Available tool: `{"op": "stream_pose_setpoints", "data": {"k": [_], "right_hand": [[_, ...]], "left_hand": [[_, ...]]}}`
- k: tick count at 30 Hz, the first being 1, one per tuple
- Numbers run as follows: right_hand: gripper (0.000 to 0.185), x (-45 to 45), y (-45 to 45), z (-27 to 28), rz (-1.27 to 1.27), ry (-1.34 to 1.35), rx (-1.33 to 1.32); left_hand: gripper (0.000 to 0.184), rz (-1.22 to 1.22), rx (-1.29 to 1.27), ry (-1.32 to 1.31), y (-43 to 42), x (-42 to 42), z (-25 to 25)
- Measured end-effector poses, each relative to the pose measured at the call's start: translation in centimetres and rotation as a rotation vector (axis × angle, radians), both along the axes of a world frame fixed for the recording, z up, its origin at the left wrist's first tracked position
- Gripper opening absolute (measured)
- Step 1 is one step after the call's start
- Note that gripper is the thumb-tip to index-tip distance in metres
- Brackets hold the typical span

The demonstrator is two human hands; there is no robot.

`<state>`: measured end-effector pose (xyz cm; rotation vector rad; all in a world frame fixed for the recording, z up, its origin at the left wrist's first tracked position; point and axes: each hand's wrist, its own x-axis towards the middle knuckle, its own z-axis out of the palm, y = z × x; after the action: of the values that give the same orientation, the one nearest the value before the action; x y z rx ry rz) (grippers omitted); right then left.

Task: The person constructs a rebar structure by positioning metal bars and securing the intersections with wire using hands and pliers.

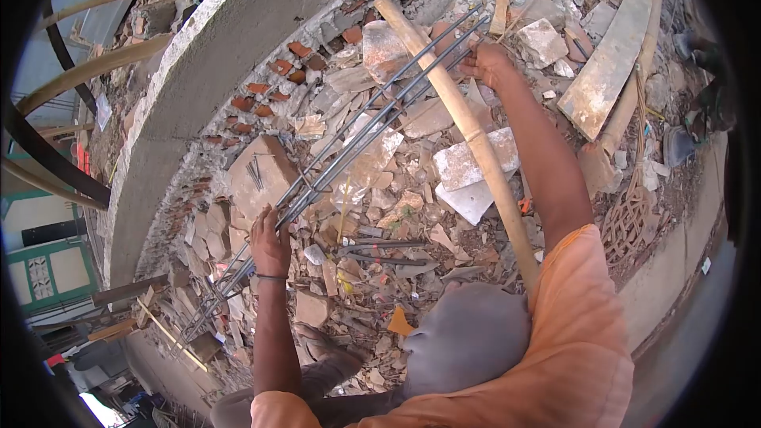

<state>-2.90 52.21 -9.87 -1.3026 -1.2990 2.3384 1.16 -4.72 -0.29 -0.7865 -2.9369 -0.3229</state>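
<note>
A long bundle of steel reinforcing bars [349, 150], tied with a few bent stirrups, slants over the rubble from lower left to upper right. My left hand [270, 247] is closed on the bars about midway along them. At their upper right end, my right hand [487, 65] has its fingers curled at the bar tips; the exact grip is partly hidden. A bamboo pole [468, 123] crosses the bars close to my right hand, running down toward my right side. Several short metal rods [254, 172] lie on a brown block [261, 174] above my left hand.
A curved concrete beam [178, 87] with exposed brick beneath runs along the left. Broken bricks and white-faced slabs [476, 158] cover the ground. At right lie a wooden plank [614, 51] and coiled rope [630, 226]. Another person's feet [690, 139] show at the far right.
</note>
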Motion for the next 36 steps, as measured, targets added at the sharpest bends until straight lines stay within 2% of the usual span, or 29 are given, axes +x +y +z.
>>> {"op": "stream_pose_setpoints", "data": {"k": [3,6,7,10,11,12,14,17,18,20,21,24,25,28,32,36], "right_hand": [[0.016,0.2,-1.2,-0.4,0.04,-0.044,-0.008],[0.017,0.6,-1.1,0.3,0.029,-0.063,0.056],[0.018,0.5,-0.6,0.2,0.023,-0.096,0.1],[0.02,0.2,1.9,-1.3,-0.04,-0.131,0.371],[0.021,0.2,2.1,-2.5,-0.064,-0.132,0.478],[0.021,0.1,1.3,-2.1,-0.043,-0.133,0.374],[0.022,0.9,0.2,0.1,-0.014,-0.14,0.176],[0.021,1.0,-0.5,0.5,0.115,-0.091,0.054],[0.021,0.9,-1.2,0.5,0.171,-0.085,0.011],[0.019,0.3,-2.5,0.4,0.244,-0.089,0.056],[0.019,0.2,-2.7,0.0,0.25,-0.061,0.041],[0.016,0.5,-1.5,0.0,0.202,-0.052,0.038],[0.017,0.6,-1.6,-0.1,0.189,-0.051,0.034],[0.018,0.7,-1.7,-0.3,0.198,-0.029,0.026],[0.018,0.9,-2.1,0.6,0.2,-0.021,0.033],[0.019,1.1,-2.4,0.4,0.191,-0.031,0.011]], "left_hand": [[0.039,0.011,0.031,-0.057,0.2,0.0,0.5],[0.037,-0.074,0.003,0.075,1.0,0.0,1.5],[0.03,-0.092,0.013,0.21,2.1,0.5,2.2],[0.02,-0.124,0.034,0.17,1.1,2.5,0.1],[0.011,-0.127,0.062,0.045,0.9,3.1,-1.6],[0.015,-0.117,0.038,0.001,1.4,3.7,-2.3],[0.026,0.067,-0.005,0.014,1.2,3.6,-4.8],[0.032,0.03,0.029,0.109,0.4,0.8,-7.8],[0.032,0.077,0.067,0.023,0.5,0.6,-7.7],[0.031,0.156,0.149,-0.131,0.8,-0.6,-7.1],[0.029,0.118,0.106,-0.048,0.8,-1.0,-7.3],[0.025,0.129,0.166,-0.161,1.4,-1.6,-6.9],[0.023,0.06,0.246,-0.143,1.5,-2.0,-6.7],[0.018,0.255,0.352,-0.425,0.7,-2.7,-7.0],[0.015,0.179,0.41,-0.226,1.9,-2.4,-8.1],[0.013,0.206,0.404,-0.276,3.8,-3.1,-8.6]]}}
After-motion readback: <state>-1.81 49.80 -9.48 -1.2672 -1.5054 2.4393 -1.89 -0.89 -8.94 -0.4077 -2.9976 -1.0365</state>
